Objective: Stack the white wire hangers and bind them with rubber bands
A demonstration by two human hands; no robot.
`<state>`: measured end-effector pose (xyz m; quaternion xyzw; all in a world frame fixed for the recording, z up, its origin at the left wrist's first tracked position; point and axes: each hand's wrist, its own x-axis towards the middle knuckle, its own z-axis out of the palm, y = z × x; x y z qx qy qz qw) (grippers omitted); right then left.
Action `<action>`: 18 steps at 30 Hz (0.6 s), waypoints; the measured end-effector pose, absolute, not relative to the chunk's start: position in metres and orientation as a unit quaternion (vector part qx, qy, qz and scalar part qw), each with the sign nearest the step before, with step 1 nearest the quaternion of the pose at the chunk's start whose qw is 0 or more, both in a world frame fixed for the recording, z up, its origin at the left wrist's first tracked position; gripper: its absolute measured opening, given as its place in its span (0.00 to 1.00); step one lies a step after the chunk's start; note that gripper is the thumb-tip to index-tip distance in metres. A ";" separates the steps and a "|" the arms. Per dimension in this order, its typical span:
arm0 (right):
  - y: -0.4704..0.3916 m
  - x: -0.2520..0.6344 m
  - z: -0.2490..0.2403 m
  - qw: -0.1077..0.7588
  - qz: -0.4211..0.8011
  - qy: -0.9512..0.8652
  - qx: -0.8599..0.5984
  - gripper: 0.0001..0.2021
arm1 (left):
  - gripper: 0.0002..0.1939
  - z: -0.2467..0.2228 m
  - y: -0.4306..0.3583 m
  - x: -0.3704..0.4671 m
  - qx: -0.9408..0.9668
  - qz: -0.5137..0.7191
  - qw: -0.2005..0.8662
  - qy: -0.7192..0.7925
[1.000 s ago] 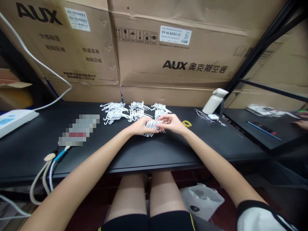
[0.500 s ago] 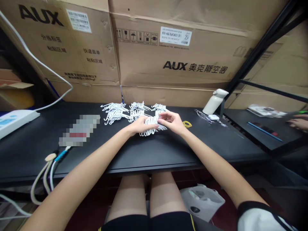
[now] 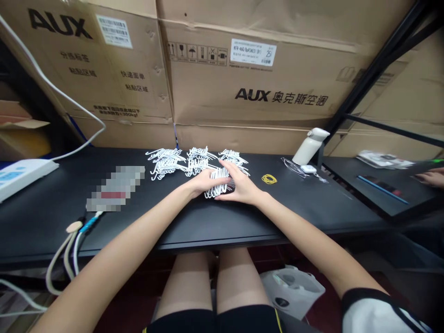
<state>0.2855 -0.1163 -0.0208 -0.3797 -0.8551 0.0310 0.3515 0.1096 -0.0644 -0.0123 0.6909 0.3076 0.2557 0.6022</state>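
A bundle of white S-shaped hooks [image 3: 218, 184] is between my hands, just above or on the black desk; I cannot tell which. My left hand [image 3: 201, 182] is closed on the bundle's left side, its thumb laid across the hooks. Around the right end curves my right hand [image 3: 243, 186], its fingers behind the hooks and its thumb low at the front. Behind them lie more white hooks in stacked groups: a left pile [image 3: 166, 165], a middle pile [image 3: 197, 163] and a right pile [image 3: 234, 156], partly hidden by my right hand.
Yellow rubber bands [image 3: 269, 179] lie right of my hands. Farther right are glasses [image 3: 294, 167], a white earphone case [image 3: 308, 169] and a white bottle [image 3: 310, 147]. A blurred-out device [image 3: 116, 188] with a cable and a power strip [image 3: 24, 175] are left. Cardboard boxes [image 3: 208, 101] stand behind.
My right hand has come down and forward, from fingertips at the hooks' upper right to wrapping their right end. The bundle has shifted slightly right, and the rubber bands are now fully uncovered.
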 end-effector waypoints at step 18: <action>-0.124 0.263 -0.027 0.329 -0.062 -0.825 -0.455 0.57 | 0.19 -0.017 -0.066 0.118 0.656 0.253 0.614 0.359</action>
